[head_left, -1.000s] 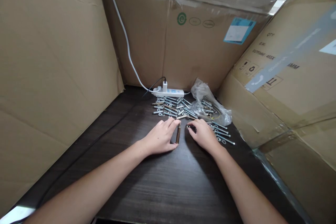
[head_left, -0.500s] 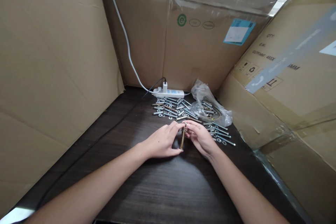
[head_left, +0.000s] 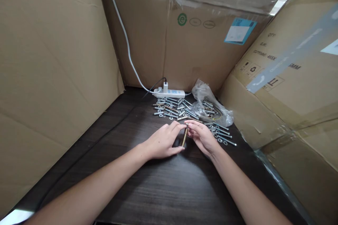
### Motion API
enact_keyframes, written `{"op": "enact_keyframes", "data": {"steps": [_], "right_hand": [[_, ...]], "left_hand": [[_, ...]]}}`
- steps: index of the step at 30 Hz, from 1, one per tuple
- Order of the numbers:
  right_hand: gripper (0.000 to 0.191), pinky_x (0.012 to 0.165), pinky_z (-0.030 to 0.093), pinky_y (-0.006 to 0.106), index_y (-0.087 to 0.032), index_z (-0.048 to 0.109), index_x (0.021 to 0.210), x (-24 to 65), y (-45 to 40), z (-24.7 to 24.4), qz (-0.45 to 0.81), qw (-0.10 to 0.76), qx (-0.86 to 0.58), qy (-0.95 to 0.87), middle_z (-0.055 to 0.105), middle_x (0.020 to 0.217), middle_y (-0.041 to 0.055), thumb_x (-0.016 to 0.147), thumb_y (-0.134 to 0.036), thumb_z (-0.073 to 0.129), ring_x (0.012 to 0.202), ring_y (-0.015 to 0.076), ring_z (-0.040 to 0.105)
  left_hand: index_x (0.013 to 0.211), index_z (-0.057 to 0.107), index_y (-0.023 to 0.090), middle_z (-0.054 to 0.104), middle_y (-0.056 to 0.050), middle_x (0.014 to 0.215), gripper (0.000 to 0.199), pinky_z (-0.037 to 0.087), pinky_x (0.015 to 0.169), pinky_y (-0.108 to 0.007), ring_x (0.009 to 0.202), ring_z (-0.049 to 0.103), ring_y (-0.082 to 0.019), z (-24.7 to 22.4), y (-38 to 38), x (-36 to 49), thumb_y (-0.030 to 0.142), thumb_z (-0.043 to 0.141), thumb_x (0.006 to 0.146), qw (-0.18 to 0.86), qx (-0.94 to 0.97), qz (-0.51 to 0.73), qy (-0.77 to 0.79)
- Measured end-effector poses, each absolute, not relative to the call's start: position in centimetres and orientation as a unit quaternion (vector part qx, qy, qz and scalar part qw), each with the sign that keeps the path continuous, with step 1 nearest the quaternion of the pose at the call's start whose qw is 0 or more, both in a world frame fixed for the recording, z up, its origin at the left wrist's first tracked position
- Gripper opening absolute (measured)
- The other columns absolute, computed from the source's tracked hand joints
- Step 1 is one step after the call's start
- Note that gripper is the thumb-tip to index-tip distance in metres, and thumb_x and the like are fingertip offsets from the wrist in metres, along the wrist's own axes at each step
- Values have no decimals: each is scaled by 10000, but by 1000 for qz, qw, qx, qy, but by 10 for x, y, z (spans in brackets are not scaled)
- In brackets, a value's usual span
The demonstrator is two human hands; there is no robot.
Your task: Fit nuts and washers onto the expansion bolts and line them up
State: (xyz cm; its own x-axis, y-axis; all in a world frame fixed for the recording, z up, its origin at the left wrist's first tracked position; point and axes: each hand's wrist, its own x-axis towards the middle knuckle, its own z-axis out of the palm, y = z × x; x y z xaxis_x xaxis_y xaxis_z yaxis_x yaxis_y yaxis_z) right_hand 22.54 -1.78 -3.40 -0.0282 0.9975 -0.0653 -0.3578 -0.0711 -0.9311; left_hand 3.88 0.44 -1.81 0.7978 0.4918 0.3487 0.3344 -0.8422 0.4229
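Note:
A brass-coloured expansion bolt point(head_left: 185, 137) is held just above the dark table between my two hands. My left hand point(head_left: 166, 140) has its thumb at the bolt's near end and its fingers at the far end, closed on it lengthwise. Pinched at the far end of the same bolt are the thumb and fingertips of my right hand point(head_left: 200, 135); a small part there is mostly hidden by the fingers. Just beyond my hands lie rows of loose bolts, sleeves and washers point(head_left: 173, 107), with more long bolts point(head_left: 224, 135) to the right of my right hand.
A clear plastic bag point(head_left: 211, 103) with metal parts inside lies at the back right. Behind the rows stands a white power strip point(head_left: 170, 93) with a plug in it. A black cable point(head_left: 105, 135) crosses the table's left side. Cardboard boxes point(head_left: 148, 35) wall in three sides.
The bolt's near end has shifted slightly away from me and to the right, along with my left thumb. Both hands keep their hold.

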Motion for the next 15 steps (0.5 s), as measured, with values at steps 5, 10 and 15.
{"op": "enact_keyframes", "data": {"steps": [5,10,15], "right_hand": [[230,634,424,238,-183,708,898,224,-20,-32,607,538,-416,-411,636,864,30,709,-313,726,669,103,502],[219,661,426,240,-183,699,900,222,-23,-28,619,514,-406,-432,627,857,22,721,-306,720,677,101,501],[224,658,412,249,-183,690,881,222,-23,-28,624,499,-404,-445,625,834,14,711,-324,727,657,95,491]], "left_hand": [[1320,257,227,455,-102,1221,773,449,896,-424,1107,485,-268,-19,6,39,305,705,694,187,921,249,234],[1328,250,236,432,-91,1224,802,450,898,-420,1109,480,-267,-21,6,39,296,704,669,186,924,238,236],[1337,246,234,435,-91,1189,794,451,889,-424,1095,482,-268,-23,6,39,292,683,677,176,930,227,231]]}}
